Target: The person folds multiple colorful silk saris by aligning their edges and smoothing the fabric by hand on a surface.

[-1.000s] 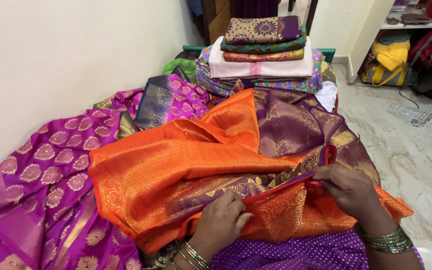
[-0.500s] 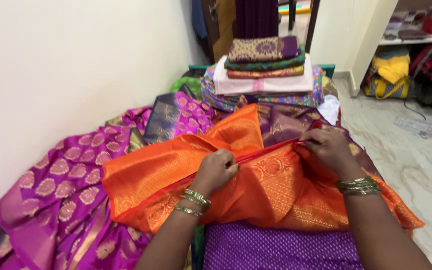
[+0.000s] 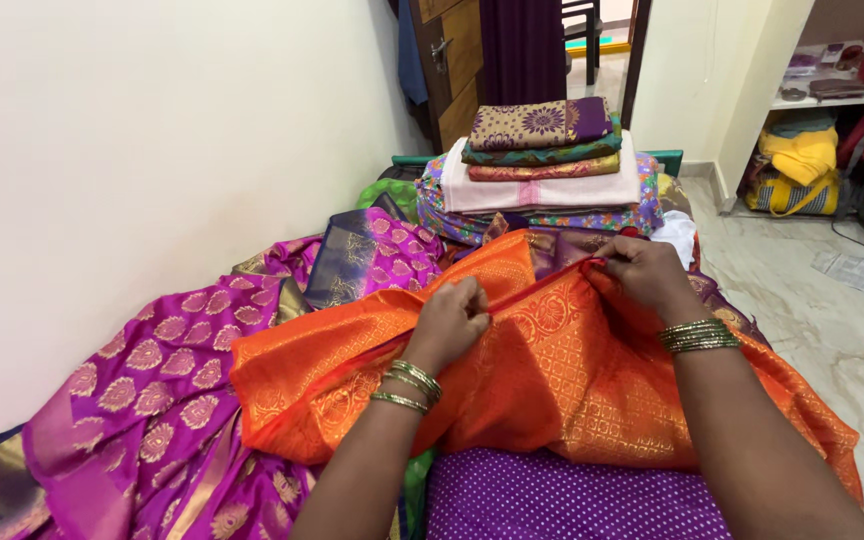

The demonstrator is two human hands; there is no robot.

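An orange silk sari point(image 3: 552, 380) with gold woven patterns lies spread in front of me over other cloth. My left hand point(image 3: 449, 322) pinches its upper folded edge near the middle. My right hand point(image 3: 644, 272) grips the same edge further right, where a red border shows. Both wrists carry green and gold bangles. The edge is held up and stretched between the two hands.
A magenta sari with gold motifs point(image 3: 152, 400) lies to the left along a white wall point(image 3: 132, 150). A purple dotted cloth point(image 3: 552, 500) is nearest me. A stack of folded saris point(image 3: 542, 150) stands beyond. Bags point(image 3: 802, 170) sit under a shelf at the right on a marble floor.
Both hands have moved up and away from me along the orange sari, lifting its edge. The sari now covers the brown and purple cloth that showed earlier.
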